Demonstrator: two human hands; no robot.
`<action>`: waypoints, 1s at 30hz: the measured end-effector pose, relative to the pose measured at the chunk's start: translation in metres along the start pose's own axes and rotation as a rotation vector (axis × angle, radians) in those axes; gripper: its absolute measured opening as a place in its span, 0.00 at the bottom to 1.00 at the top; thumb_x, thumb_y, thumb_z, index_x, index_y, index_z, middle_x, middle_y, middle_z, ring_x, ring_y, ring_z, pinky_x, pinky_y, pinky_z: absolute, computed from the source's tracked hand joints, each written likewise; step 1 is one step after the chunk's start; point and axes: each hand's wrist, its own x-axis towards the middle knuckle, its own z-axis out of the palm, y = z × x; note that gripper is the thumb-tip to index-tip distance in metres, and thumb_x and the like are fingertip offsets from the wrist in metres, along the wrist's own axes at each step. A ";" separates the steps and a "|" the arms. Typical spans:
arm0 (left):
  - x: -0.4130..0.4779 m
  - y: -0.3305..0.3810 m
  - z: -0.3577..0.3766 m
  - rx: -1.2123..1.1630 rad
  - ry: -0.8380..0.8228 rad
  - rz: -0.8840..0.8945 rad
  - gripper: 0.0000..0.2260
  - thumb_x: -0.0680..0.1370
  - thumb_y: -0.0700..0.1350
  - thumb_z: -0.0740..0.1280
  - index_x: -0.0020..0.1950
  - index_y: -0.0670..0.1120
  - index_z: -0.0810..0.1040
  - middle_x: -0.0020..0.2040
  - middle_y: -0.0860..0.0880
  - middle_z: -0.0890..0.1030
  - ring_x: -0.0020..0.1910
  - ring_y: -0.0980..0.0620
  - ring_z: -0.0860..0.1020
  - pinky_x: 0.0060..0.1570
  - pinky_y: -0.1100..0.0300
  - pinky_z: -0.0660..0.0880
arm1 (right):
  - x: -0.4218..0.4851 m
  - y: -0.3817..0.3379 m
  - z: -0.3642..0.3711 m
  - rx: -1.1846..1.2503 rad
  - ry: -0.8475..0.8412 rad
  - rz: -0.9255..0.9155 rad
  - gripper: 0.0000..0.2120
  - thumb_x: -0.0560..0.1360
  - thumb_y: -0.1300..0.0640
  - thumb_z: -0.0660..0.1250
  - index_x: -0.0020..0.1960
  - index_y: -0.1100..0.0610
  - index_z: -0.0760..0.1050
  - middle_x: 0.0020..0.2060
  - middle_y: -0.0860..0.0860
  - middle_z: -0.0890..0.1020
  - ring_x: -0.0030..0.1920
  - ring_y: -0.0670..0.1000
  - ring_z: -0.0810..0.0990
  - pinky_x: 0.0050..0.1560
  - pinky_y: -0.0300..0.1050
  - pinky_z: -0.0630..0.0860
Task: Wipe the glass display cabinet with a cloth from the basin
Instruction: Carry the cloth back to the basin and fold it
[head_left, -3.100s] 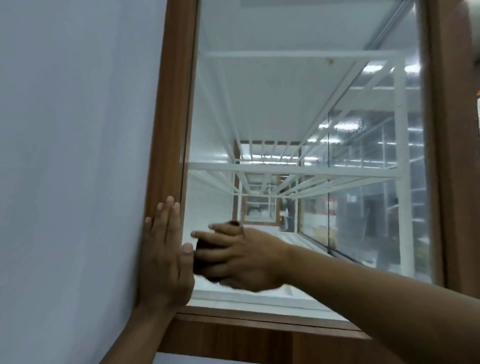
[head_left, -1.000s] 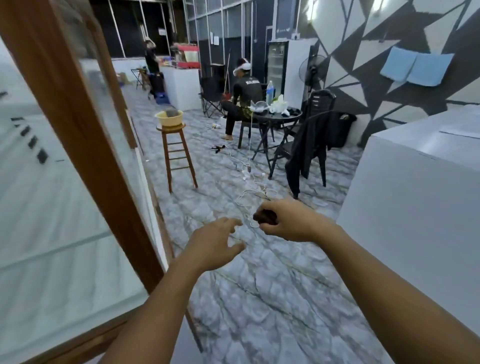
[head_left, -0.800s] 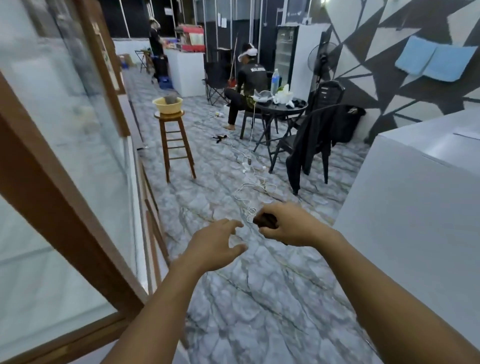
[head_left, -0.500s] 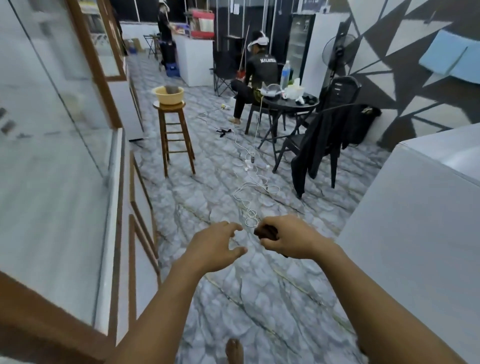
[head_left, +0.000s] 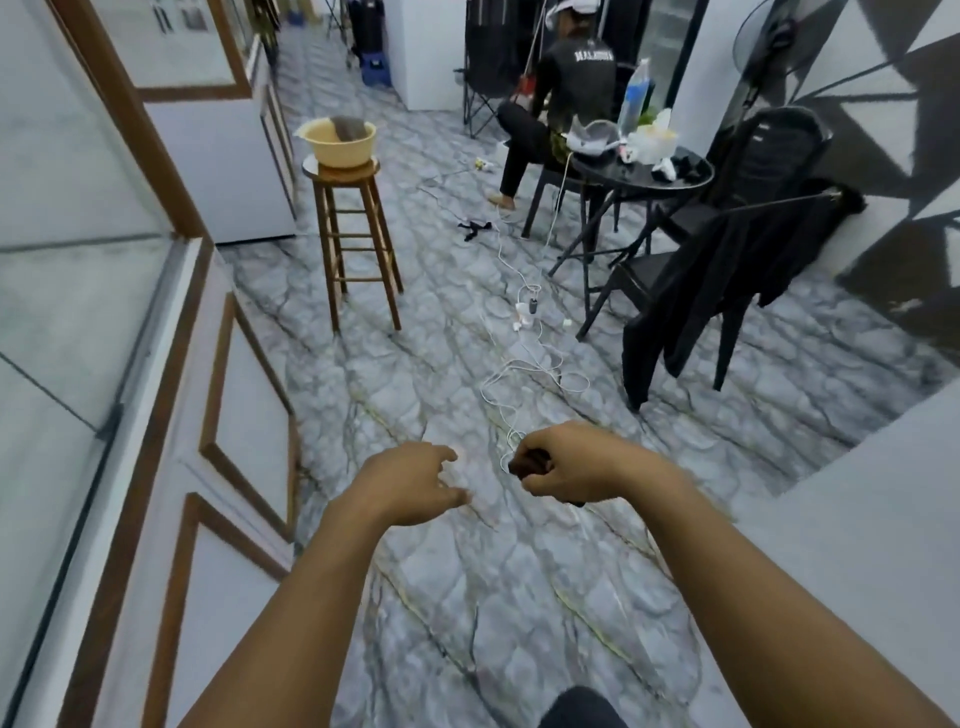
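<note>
Right hand (head_left: 566, 462) clenched around dark cloth (head_left: 529, 461); left hand (head_left: 410, 480) released, fingers loosely curled, above marble floor (head_left: 467, 597).

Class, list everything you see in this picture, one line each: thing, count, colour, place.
glass display cabinet: one, wood-framed, along the left
stool: one, brown, beside the cabinet
basin: one, yellow, on the stool
grey cloth: one, in the basin
table: one, black, right of stool
seated person: one, dark clothes, at table
cables: several, white, on the floor
dark cloth: one, in a fist, foreground
left hand: one, empty
right hand: one, gripping the dark cloth
</note>
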 end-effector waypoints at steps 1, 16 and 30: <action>0.019 -0.002 -0.006 -0.006 -0.016 -0.013 0.30 0.77 0.65 0.66 0.76 0.56 0.67 0.67 0.55 0.78 0.67 0.52 0.75 0.64 0.52 0.75 | 0.019 0.008 -0.009 -0.010 -0.020 -0.007 0.09 0.78 0.48 0.67 0.58 0.46 0.77 0.42 0.44 0.80 0.38 0.45 0.80 0.37 0.41 0.72; 0.294 -0.037 -0.152 -0.188 0.054 -0.292 0.28 0.77 0.64 0.66 0.75 0.55 0.69 0.68 0.54 0.78 0.64 0.53 0.77 0.63 0.54 0.75 | 0.337 0.101 -0.204 -0.006 -0.161 -0.236 0.11 0.78 0.47 0.68 0.59 0.49 0.78 0.47 0.49 0.83 0.44 0.50 0.83 0.45 0.46 0.80; 0.541 -0.213 -0.297 -0.256 0.078 -0.322 0.27 0.79 0.63 0.64 0.75 0.55 0.68 0.68 0.55 0.76 0.63 0.53 0.77 0.60 0.54 0.74 | 0.660 0.054 -0.316 0.038 -0.153 -0.302 0.12 0.79 0.48 0.67 0.61 0.49 0.77 0.49 0.47 0.81 0.39 0.45 0.78 0.47 0.51 0.81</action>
